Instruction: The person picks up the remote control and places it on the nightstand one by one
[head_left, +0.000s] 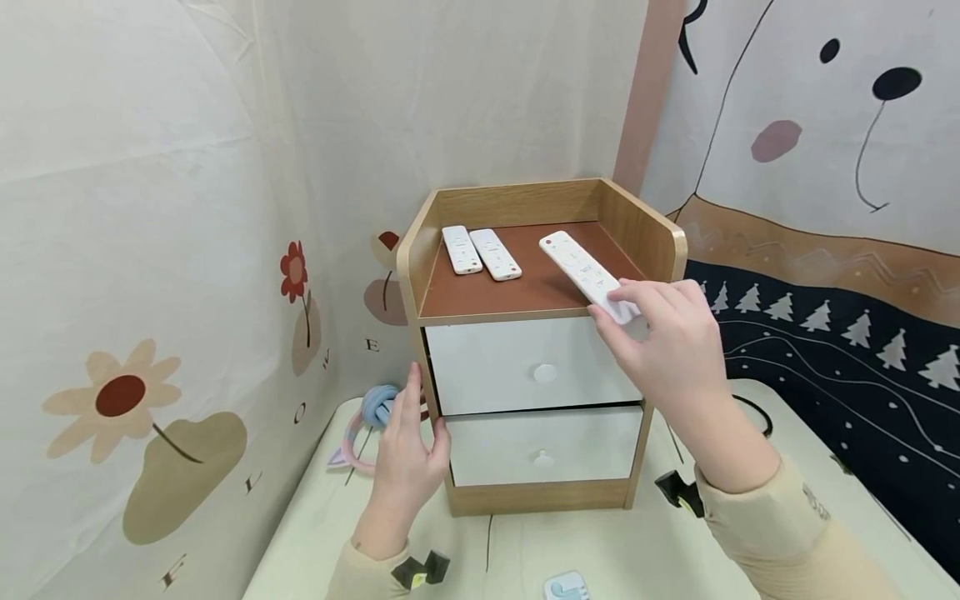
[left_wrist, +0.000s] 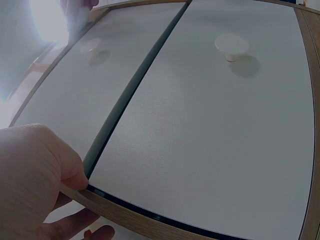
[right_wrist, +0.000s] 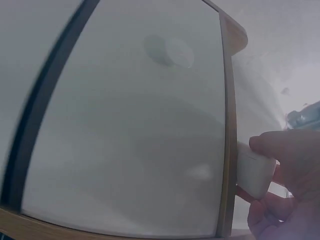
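Observation:
My right hand (head_left: pixel 672 346) pinches the near end of a white remote control (head_left: pixel 579 265) between thumb and fingers, above the right part of a small cabinet's brown top (head_left: pixel 536 287). In the right wrist view, the end of that remote (right_wrist: pixel 254 172) shows beside the top edge of the cabinet. Two more white remotes (head_left: pixel 461 249) (head_left: pixel 496 254) lie side by side at the left of the top. My left hand (head_left: pixel 407 467) rests against the cabinet's left side, fingers extended; in the left wrist view its thumb (left_wrist: pixel 75 172) touches the front edge near the gap between drawers.
Two white drawers (head_left: pixel 487 367) (head_left: pixel 495 454) with round knobs front the wooden cabinet. A raised wooden rim (head_left: pixel 517 204) borders its top. Behind the left hand lie a blue knotted toy (head_left: pixel 378 404) and a pink ring (head_left: pixel 351 442). A small white case (head_left: pixel 566 585) lies in front.

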